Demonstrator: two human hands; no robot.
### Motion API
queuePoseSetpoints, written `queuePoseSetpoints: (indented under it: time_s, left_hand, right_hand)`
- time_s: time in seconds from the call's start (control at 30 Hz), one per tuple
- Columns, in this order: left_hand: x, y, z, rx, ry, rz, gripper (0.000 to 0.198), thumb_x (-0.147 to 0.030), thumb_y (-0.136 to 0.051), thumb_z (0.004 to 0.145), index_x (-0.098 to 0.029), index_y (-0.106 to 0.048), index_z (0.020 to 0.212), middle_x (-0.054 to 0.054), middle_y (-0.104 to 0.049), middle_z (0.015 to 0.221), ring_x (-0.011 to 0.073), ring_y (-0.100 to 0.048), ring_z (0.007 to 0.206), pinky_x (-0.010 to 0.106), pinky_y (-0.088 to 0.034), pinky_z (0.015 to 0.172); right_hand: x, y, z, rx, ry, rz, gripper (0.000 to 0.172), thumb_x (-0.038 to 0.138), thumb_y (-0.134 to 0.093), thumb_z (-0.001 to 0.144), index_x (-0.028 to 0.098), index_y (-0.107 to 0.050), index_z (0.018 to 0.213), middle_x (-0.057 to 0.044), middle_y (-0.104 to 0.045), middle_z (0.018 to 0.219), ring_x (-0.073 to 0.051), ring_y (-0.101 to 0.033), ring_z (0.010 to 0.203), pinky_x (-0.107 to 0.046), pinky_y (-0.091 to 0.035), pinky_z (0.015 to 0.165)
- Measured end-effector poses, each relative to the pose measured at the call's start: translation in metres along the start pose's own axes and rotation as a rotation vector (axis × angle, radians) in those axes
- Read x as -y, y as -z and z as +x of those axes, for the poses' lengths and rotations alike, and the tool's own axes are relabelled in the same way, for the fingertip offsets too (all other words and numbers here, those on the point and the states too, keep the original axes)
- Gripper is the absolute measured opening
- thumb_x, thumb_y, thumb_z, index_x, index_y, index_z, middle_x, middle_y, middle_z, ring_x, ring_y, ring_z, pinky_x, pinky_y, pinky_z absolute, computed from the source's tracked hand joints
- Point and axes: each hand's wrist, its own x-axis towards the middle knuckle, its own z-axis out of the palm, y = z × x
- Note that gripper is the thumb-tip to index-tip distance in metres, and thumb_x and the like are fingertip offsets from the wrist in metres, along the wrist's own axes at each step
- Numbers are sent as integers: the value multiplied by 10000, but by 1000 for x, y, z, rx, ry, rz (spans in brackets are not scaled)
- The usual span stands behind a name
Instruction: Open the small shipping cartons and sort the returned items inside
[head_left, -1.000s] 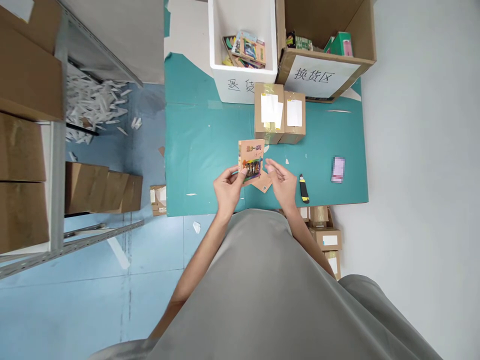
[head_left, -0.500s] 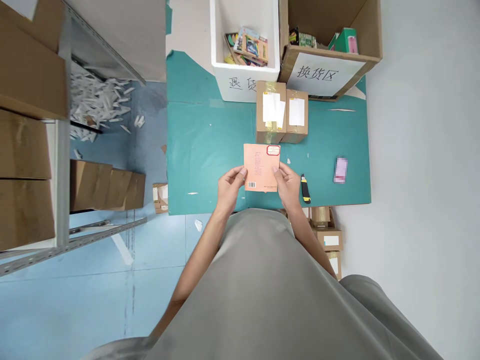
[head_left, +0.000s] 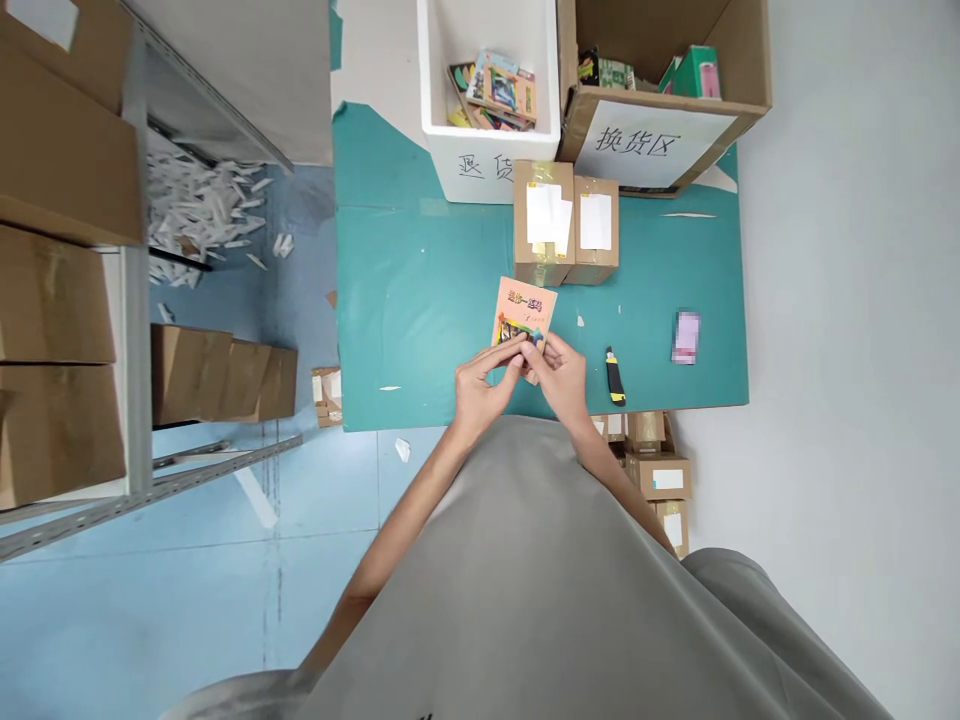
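The small orange book (head_left: 525, 318) has been turned over since the earlier frame; then its plain back with a barcode faced up, now its printed front cover with a coloured picture shows; both hands have drawn in from its side edges to its near edge. The left hand (head_left: 486, 385) and the right hand (head_left: 561, 375) meet there, fingers closed narrow and pinching the book's lower part, so it is held tilted just above the teal surface (head_left: 420, 300), near that surface's front edge.

Just beyond the book's far edge stand 2 taped cardboard parcels (head_left: 565, 222) with white labels, side by side and touching; behind them a white foam bin (head_left: 491, 165) holding more books, and beside it an open cardboard box (head_left: 664, 140) with a handwritten sign. To the right of the right hand a yellow and black utility knife (head_left: 614, 376) lies near the front edge, apart from the fingers; further right lies a small pink card (head_left: 685, 337), blurred.

Bare teal surface stretches to the left of the hands up to the left edge; beyond that edge is blue floor, with a metal shelf (head_left: 135, 300) of cardboard boxes and a heap of white paper scraps (head_left: 199, 210). More small parcels (head_left: 652, 465) sit on the floor below the front edge at right.
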Motion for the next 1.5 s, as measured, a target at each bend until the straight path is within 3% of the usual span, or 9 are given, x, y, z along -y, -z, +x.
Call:
queuePoseSetpoints:
  time_s: [0.17,0.37,0.5,0.6,0.73,1.03,1.17,1.27,1.5]
  left_hand:
    - [15,22,22,-117,134,32,496,-530,-850,956,-202,-840,1329,152,-836,1385,282,-808,1184,366,-679,892]
    - [35,40,35,107,273,-91,531,-457,-919,806,-190,-847,1258,121,-872,1172,262,-806,1050,329,-624,795]
    - [30,39,31,20,155,-66,329,-399,-921,827,-219,-858,1095,85,-867,1089,254,-799,1046,374,-631,888]
    - [22,41,30,-20,-12,-27,132,-360,-909,887,-254,-852,943,71,-877,1063,272,-796,1159,459,-601,1090]
    - [15,43,31,-36,-134,16,115,-365,-875,946,-282,-843,874,63,-884,1077,271,-799,1148,508,-573,1149]
    - [10,40,25,-64,94,-38,411,-597,-932,852,-248,-728,925,92,-864,1117,277,-821,1178,459,-639,1085]
    - [14,42,23,-48,174,-22,453,-641,-907,856,-232,-716,888,83,-851,1038,224,-812,974,332,-650,826]
    - [18,45,22,52,219,-40,494,-680,-833,923,-221,-844,1104,95,-861,1078,188,-749,817,287,-590,644]
    - [21,52,23,180,242,-88,671,-770,-861,878,-222,-855,1266,125,-866,1213,188,-745,799,308,-603,631]
  right_hand:
    - [-4,19,12,7,-46,66,626,790,-810,921,254,-804,1244,-91,-874,1209,-341,-814,1218,-471,-698,1011]
    - [-6,26,10,52,-81,89,654,799,-872,865,285,-738,1248,-72,-882,1191,-315,-828,1157,-471,-702,1024]
    - [-1,26,11,94,27,39,539,760,-833,940,288,-752,1188,-82,-878,1247,-326,-798,1295,-521,-637,1175]
    - [4,29,14,116,144,-51,447,727,-826,970,303,-790,1106,-89,-823,1448,-332,-640,1562,-552,-482,1352]
    - [2,32,19,143,213,-81,397,705,-857,957,323,-818,1058,-73,-756,1572,-326,-540,1656,-566,-438,1383]
    - [9,32,12,103,122,-94,486,777,-846,913,344,-868,1132,-69,-797,1459,-338,-662,1512,-540,-535,1301]
    - [3,37,10,13,32,-105,601,746,-841,935,300,-786,1334,-58,-852,1070,-297,-806,1116,-459,-669,1039]
    - [-4,40,12,10,12,-107,567,739,-801,971,292,-761,1317,-23,-801,908,-246,-780,892,-394,-673,869]
    - [-6,44,17,62,-12,-79,540,702,-854,891,263,-827,1205,-87,-860,1175,-281,-805,1117,-447,-668,1020]
